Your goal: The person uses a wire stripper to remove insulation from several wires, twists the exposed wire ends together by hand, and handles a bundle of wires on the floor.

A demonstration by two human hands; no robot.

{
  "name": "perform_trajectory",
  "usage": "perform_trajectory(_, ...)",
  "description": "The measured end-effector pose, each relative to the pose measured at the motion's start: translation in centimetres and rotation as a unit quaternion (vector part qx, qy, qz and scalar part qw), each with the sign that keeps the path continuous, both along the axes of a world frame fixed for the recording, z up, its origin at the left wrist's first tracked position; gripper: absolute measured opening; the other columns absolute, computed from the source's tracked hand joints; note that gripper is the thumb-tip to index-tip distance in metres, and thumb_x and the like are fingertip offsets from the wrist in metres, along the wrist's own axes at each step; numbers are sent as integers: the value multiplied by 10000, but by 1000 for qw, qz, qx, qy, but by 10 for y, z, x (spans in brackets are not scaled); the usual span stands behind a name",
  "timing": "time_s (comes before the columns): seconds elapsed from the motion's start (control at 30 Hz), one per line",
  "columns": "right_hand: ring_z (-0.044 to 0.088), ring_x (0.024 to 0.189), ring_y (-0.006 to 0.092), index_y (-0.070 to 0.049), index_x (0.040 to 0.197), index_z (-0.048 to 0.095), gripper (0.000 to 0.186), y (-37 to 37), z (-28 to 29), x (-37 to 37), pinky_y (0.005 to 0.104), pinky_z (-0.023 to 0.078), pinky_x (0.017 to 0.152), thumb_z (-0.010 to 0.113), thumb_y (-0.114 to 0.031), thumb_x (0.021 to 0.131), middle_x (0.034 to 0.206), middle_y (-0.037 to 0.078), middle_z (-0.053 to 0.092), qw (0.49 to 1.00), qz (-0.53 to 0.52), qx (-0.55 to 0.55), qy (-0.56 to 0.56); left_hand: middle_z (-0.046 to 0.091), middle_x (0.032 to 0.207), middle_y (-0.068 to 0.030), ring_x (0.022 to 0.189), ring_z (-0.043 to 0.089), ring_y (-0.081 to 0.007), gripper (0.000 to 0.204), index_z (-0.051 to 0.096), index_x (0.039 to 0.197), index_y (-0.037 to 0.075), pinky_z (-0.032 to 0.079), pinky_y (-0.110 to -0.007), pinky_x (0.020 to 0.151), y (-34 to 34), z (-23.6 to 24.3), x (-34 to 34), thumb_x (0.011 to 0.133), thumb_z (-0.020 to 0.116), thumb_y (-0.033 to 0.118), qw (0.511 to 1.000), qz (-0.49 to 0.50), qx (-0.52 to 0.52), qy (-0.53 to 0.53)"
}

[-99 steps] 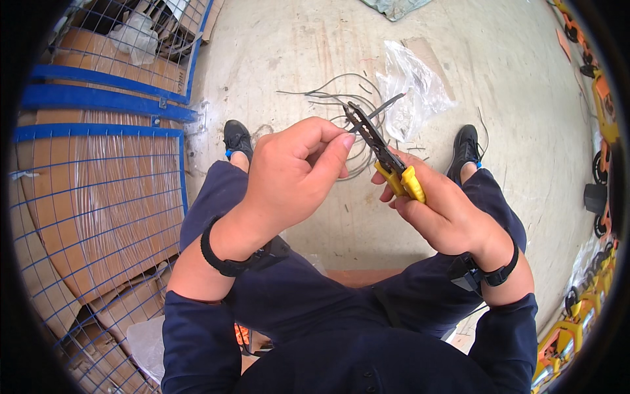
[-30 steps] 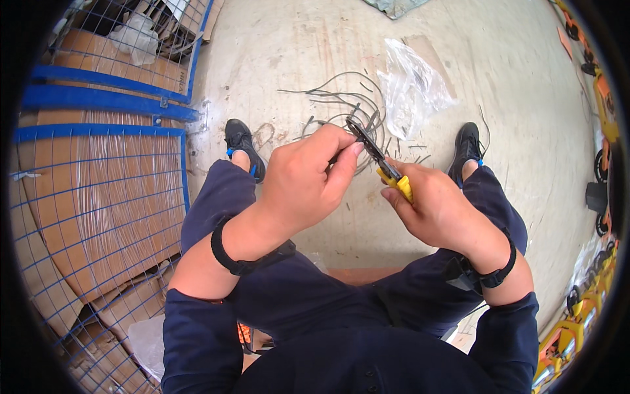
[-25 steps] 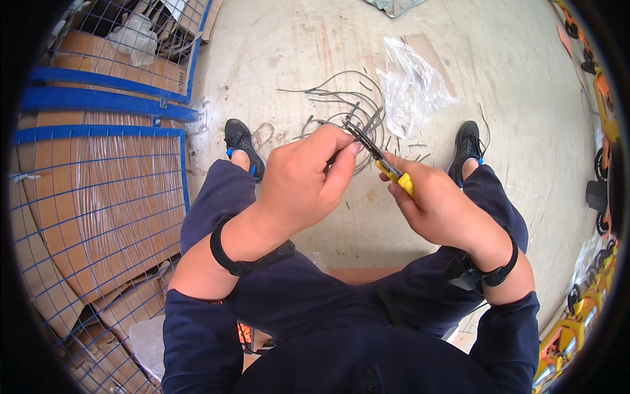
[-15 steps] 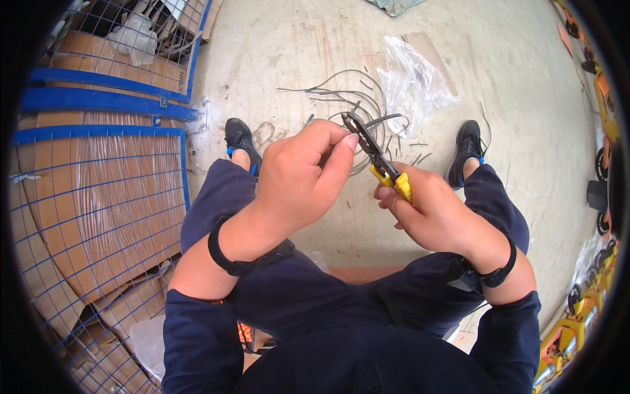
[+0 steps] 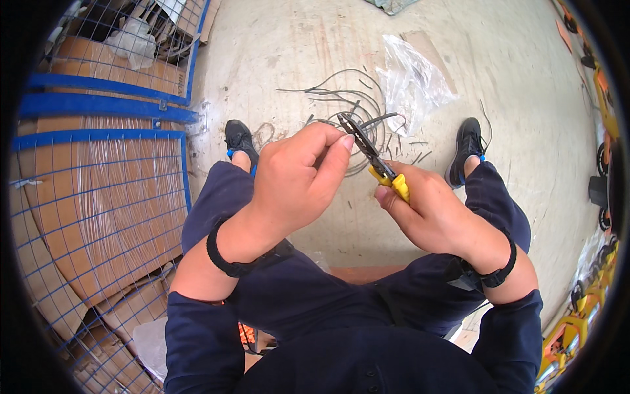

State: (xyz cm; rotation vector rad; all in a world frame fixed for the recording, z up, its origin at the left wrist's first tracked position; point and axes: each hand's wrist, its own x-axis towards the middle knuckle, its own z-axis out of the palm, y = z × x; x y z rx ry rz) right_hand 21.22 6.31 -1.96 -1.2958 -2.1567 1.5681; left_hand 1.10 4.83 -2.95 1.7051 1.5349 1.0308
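Observation:
Wire strippers [image 5: 365, 146] with black jaws and yellow handles point up and to the left, gripped by my right hand [image 5: 430, 210]. My left hand [image 5: 298, 171] is closed in a pinch, thumb against forefinger, right beside the jaws. Whatever it pinches is too small or too hidden to make out. Beyond the tool, several dark cables [image 5: 338, 92] and short cut pieces [image 5: 420, 157] are scattered on the floor between my feet.
A blue wire cage [image 5: 108, 98] holding cardboard [image 5: 131, 210] stands along the left. Clear plastic film [image 5: 413, 82] lies on the floor ahead. Yellow and orange wheeled items [image 5: 571, 328] line the right edge. My shoes [image 5: 467, 148] flank the cables.
Both hands and the wire strippers have shifted very slightly to the left. The pinch and the grip look the same.

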Motion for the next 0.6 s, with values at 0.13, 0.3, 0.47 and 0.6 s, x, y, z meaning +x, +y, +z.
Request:
perform_trajectory(0.13, 599, 918, 451, 107, 1204, 516, 390, 0, 1, 0, 456, 479, 809, 525, -162, 921, 953, 306, 619, 1000, 2, -11, -8, 544, 551, -86, 428, 502, -159, 82, 624, 809, 15, 375, -290, 430, -1, 0, 0, 868, 645, 68, 1000, 0, -4, -7)
perform_trajectory(0.3, 597, 920, 450, 110, 1208, 513, 397, 1, 4, 0, 458, 477, 809, 523, -167, 923, 958, 309, 617, 1000, 1, -25, -12, 542, 551, -87, 426, 497, -161, 89, 622, 805, 14, 372, -293, 429, 0, 0, 0, 870, 643, 72, 1000, 1, -17, -3)
perform_trajectory(0.47, 599, 908, 449, 111, 1185, 523, 379, 0, 2, 0, 462, 478, 795, 525, -164, 923, 930, 304, 620, 1000, 9, -11, -12, 519, 524, -83, 413, 478, -163, 115, 603, 783, 14, 365, -296, 424, -1, 4, 2, 875, 634, 75, 999, 8, -38, 3)
perform_trajectory(0.6, 607, 866, 447, 106, 1144, 537, 348, -1, 0, 0, 465, 482, 758, 528, -163, 923, 892, 293, 624, 1000, 2, -9, 2, 513, 516, -82, 409, 471, -160, 125, 597, 775, 15, 362, -296, 422, -1, 2, 1, 877, 632, 77, 999, 10, -35, 1)
